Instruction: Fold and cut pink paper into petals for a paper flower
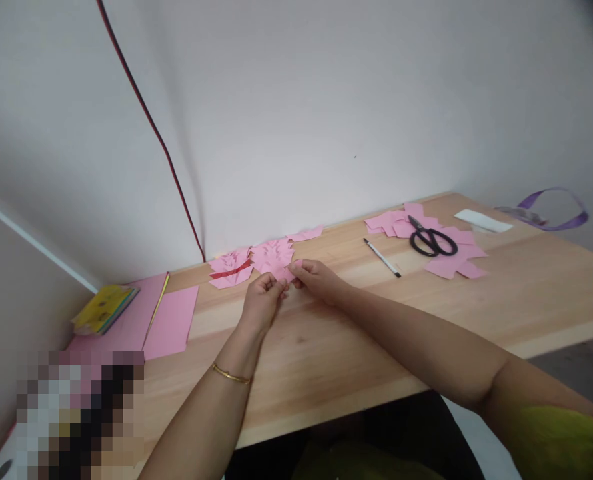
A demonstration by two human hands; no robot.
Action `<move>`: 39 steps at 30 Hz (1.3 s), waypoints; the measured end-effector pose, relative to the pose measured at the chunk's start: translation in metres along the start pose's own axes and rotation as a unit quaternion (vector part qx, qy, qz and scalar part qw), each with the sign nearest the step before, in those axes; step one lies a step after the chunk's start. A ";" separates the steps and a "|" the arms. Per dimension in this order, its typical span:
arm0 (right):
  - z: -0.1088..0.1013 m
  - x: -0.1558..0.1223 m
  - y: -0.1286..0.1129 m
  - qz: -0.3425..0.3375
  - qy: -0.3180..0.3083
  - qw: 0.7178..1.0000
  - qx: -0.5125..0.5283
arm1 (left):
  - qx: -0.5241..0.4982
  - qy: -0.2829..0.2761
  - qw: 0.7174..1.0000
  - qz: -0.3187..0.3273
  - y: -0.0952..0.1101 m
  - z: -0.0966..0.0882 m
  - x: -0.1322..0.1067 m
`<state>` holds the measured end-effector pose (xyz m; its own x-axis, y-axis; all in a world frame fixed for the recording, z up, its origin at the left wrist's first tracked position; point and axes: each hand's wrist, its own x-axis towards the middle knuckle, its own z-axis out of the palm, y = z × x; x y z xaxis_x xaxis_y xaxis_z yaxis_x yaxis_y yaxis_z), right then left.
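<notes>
Both hands meet over the middle of the wooden table (356,333), pinching one small folded pink paper piece (285,273) between them. My left hand (262,302) has its fingers closed on the piece's left side; a thin gold bangle sits on that wrist. My right hand (316,279) pinches the right side. Just behind the hands lie folded pink paper shapes (272,254), and another one with a red strip (231,269) to their left.
Black scissors (431,239) rest on loose pink squares (451,263) at the back right, with a pen (382,258) beside them. Large pink sheets (169,321), a thin stick and a yellow paper pack (103,309) lie at the left. A white slip and purple ribbon (556,212) lie far right.
</notes>
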<state>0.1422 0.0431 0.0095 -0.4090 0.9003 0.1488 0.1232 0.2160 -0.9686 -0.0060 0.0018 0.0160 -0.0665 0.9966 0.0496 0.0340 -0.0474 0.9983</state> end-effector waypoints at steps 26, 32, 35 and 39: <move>0.000 0.002 0.001 -0.021 -0.004 0.999 -0.042 | -0.016 0.000 1.000 -0.006 -0.006 -0.005 0.004; -0.001 0.002 0.005 -0.034 -0.029 0.998 0.041 | 0.016 -0.035 0.999 -0.019 -0.010 -0.005 0.004; -0.001 0.003 0.008 -0.043 -0.030 0.998 0.042 | 0.038 -0.051 0.998 -0.010 -0.010 -0.005 0.003; -0.001 0.003 0.009 -0.042 -0.019 0.998 0.036 | 0.046 -0.039 0.998 -0.004 -0.008 -0.003 0.001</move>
<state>0.1428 0.0481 0.0018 -0.4498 0.8647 0.2238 0.0223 0.2613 -0.9650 -0.0097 0.0035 0.0082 0.0113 0.9993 0.0352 0.1256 -0.0363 0.9914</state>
